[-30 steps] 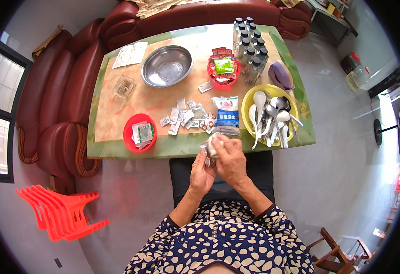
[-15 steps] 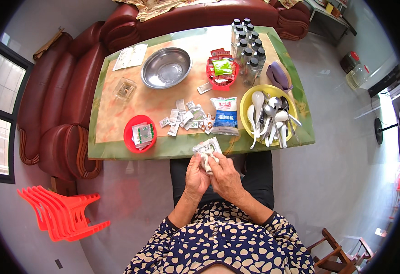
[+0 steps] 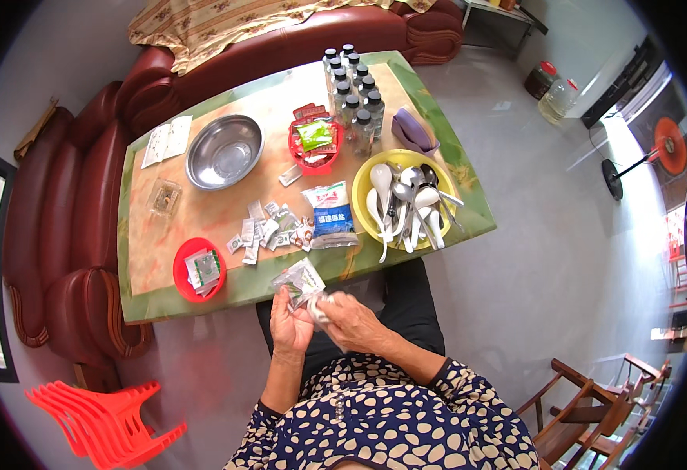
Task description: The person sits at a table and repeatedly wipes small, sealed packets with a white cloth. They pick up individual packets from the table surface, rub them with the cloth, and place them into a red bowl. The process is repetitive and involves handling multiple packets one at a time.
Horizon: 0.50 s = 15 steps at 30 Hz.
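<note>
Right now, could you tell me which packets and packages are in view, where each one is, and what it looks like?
Clear crinkled packet: held in both hands, below the table edge.
White and blue bag: lying flat beside the yellow bowl.
Green packet: in the red basket.
Small white sachets: scattered mid-table.
Pale packets: on the red plate.

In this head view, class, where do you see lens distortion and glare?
Head view: the table edges bow outward toward the dark circular rim; glare whitens the floor at right and glints on the steel bowl; the hands and the clear packet look slightly soft.
</note>
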Available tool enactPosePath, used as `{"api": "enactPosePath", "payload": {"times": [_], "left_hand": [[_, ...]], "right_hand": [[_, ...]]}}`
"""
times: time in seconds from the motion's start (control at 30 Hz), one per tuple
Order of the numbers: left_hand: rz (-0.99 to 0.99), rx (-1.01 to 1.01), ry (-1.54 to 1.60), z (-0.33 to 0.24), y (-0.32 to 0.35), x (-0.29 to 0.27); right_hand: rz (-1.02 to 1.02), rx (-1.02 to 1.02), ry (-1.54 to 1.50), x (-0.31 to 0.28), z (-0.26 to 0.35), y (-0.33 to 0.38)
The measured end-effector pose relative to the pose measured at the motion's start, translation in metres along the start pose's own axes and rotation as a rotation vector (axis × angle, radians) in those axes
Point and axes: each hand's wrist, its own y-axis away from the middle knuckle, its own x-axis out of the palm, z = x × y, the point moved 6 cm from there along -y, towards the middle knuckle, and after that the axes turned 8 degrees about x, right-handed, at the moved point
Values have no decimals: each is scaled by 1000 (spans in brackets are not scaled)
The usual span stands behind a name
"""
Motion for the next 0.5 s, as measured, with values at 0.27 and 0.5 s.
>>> {"api": "enactPosePath", "payload": {"times": [0.27, 0.5], "left_hand": [[-10, -95, -55, 13, 6, 3], [55, -212, -59, 3, 15, 11]], "right_hand": [[-360, -64, 50, -22, 14, -38], [-242, -355, 177, 2, 30, -14]]}}
